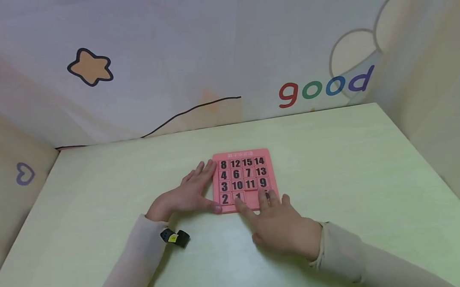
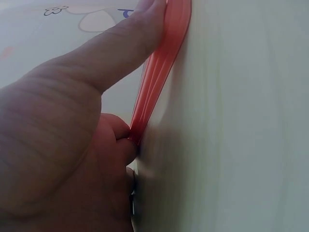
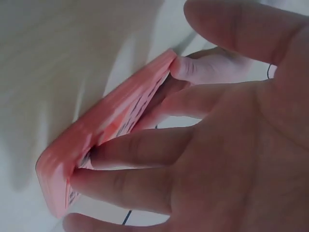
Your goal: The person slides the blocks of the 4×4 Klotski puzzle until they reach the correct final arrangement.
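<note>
A pink sliding number puzzle [image 1: 240, 208] lies flat on the table with black-numbered square tiles in rows. Its bottom row shows a bare slot [image 1: 251, 197] between the 1 tile and a tile mostly covered by fingers. My left hand [image 1: 186, 196] is spread along the puzzle's left side, fingers against the far part and thumb on the near corner. Over the near edge, my right hand [image 1: 283, 226] has its index fingertip on the 1 tile and other fingertips on the covered tile at the right. In the right wrist view, the puzzle's frame [image 3: 96, 121] passes beneath those extended fingers.
The pale green table [image 1: 350, 155] spreads around the puzzle. Behind it hangs a printed cloth [image 1: 195, 51] with a star and the word "good". A black band with a yellow label [image 1: 173, 238] sits at the left cuff.
</note>
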Motion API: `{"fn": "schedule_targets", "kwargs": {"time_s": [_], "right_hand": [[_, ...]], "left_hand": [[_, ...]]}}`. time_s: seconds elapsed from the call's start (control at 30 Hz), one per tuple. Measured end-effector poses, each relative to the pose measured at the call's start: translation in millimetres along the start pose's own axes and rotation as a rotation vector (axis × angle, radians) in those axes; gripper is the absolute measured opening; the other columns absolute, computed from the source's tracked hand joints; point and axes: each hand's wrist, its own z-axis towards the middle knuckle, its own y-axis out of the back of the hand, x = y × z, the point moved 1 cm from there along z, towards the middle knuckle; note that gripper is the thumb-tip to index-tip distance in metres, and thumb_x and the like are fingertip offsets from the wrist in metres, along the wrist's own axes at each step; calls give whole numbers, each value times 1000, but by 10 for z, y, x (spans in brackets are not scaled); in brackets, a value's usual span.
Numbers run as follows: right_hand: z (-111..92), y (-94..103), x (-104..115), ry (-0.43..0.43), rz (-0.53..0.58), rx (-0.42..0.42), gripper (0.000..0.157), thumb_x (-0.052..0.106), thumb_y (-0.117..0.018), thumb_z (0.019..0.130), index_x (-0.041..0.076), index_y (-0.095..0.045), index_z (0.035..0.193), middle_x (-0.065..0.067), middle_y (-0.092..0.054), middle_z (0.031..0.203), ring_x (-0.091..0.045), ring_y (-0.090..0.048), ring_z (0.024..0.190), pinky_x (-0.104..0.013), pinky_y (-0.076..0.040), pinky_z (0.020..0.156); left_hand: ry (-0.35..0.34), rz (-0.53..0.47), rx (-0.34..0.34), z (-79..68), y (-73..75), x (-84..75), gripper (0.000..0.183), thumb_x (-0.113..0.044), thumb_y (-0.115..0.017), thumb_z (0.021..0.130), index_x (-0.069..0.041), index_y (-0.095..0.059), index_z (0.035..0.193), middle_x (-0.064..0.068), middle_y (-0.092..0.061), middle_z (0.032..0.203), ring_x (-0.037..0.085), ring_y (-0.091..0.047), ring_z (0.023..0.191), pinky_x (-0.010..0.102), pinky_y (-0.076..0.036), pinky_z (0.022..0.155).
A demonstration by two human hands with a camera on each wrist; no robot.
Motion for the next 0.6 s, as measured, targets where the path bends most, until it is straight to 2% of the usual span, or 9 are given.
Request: {"fn": "schedule_targets", "kwargs": {"time_s": [0.3,0.5,0.6], "right_hand": [[33,-88,80,2,-12,12,78,37,-64,99,23,-22,163,-40,-21,155,-62,-19,140,-74,-24,108],[57,-99,120,56,-8,-36,77,35,-65,98,22,-24,163,-40,-22,155,-60,-20,141,-71,-24,110],[68,-100,125,86,-8,-33,77,36,-64,99,23,-23,163,-38,-22,156,-56,-19,143,-68,-25,111]], "left_hand": [[26,-19,3,-1,-10,-11,124,-49,-84,78,-19,1,163,-3,9,168,19,18,151,51,5,121],[1,10,3,-5,8,-11,126,-56,-82,78,-16,2,163,-1,9,168,21,19,151,49,6,121],[-4,12,4,-10,12,3,128,-58,-81,77,-15,3,163,0,9,168,20,19,151,49,6,121]]}}
